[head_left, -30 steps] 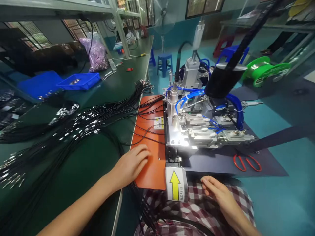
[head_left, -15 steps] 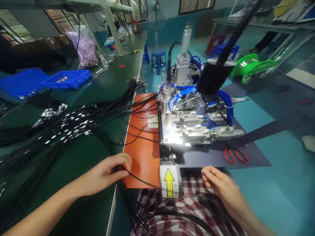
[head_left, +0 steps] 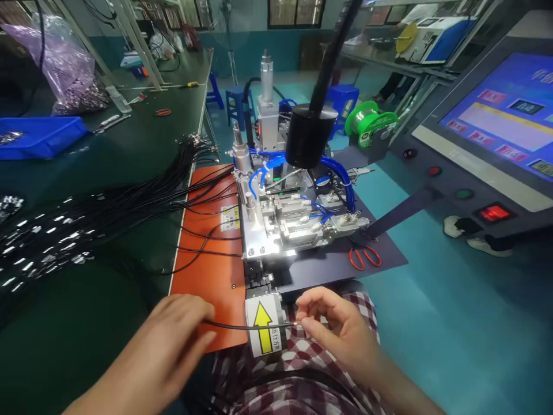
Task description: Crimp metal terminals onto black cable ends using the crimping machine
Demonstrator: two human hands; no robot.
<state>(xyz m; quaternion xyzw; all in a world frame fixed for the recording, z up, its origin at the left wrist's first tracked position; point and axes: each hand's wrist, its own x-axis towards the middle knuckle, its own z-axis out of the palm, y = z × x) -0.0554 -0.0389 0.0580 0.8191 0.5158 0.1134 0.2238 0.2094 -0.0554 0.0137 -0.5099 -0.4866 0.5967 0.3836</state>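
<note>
A black cable stretches sideways between my hands, over the front of an orange board and a white plate with a yellow arrow. My left hand is closed around the cable near the board's front left corner. At the cable's other end, a short copper-coloured tip shows by my right hand, whose thumb and fingers close on it. Just beyond stands a metal machine with blue air tubes. Several more black cables run across the orange board into its left side.
A bundle of black cables covers much of the green table. Red-handled scissors lie on the machine's dark base. A black lamp hangs above. To the right stands a control screen; a green spool sits behind.
My view has turned right, bringing the control screen in. My right hand has moved left to the cable's end, and the cable is now drawn straighter between both hands.
</note>
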